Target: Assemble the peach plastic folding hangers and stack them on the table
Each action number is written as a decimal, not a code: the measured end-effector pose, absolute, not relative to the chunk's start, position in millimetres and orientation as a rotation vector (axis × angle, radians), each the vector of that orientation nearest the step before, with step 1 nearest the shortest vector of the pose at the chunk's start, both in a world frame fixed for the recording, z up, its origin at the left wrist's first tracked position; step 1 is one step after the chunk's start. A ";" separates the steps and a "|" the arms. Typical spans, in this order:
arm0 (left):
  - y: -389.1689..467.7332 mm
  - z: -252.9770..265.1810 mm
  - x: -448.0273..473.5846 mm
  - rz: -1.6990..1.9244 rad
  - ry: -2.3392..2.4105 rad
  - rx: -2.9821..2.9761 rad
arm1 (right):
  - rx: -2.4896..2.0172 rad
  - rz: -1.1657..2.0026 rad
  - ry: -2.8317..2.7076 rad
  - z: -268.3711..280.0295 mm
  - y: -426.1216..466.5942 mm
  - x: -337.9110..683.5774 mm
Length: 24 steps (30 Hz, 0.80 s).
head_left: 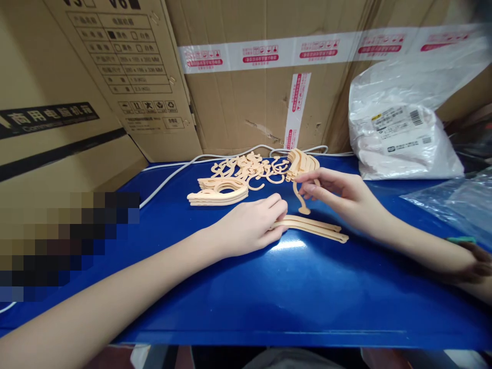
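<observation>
At the far left stands a brown cardboard box with black printing (132, 102), its contents hidden; a pixelated patch obscures the area near it. A white cable (159, 185) runs along the back of the glossy blue table (249, 297). Next comes a stack of curved, cream-coloured flat pieces (226, 196), with a jumbled pile of small cream hooks (249, 163) behind. The left hand (251, 225) is closed around long, slim cream strips (321, 231), covering their left ends. A second cream stack of curved pieces (305, 164) sits farther back, partly behind the right hand (338, 192), whose thumb and fingertips pinch a single curved cream piece with a wide foot (303, 210), its upper end hard to make out. Rightward, a white plastic bag with printed labels (411, 138) bulges with unseen contents; nearer, a clear plastic sheet (457, 200) is cut off by the edge.
</observation>
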<state>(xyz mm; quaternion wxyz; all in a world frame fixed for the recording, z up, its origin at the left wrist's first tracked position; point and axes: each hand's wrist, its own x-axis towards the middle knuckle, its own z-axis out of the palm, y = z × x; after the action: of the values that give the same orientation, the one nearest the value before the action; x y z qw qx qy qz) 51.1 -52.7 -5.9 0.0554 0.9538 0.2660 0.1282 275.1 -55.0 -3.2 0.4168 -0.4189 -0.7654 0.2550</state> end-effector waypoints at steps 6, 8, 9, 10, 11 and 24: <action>-53.3 -5.8 53.8 0.488 0.942 2.893 | -0.975 0.879 -1.787 -2.9 -57.0 270.4; -53.1 -6.0 55.5 0.586 0.995 2.805 | -0.954 0.914 -1.784 -2.2 -58.1 269.2; -52.7 -6.3 56.2 0.641 1.005 2.748 | -0.945 0.932 -1.788 -2.3 -58.7 268.7; -52.2 -6.7 56.6 0.691 1.009 2.688 | -0.939 0.949 -1.797 -2.7 -59.3 268.4; -51.7 -7.2 56.8 0.733 1.010 2.634 | -0.938 0.961 -1.805 -3.2 -59.8 268.2; -49.6 -7.7 56.5 0.962 1.064 2.204 | -0.937 0.801 -2.035 -2.0 -65.5 267.5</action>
<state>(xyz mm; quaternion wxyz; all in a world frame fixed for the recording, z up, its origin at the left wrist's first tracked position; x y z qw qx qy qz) 56.5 -49.6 -7.7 0.2531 0.8109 0.3914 0.3538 267.5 -65.5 -2.0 0.3720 -0.3657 -0.7938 0.3126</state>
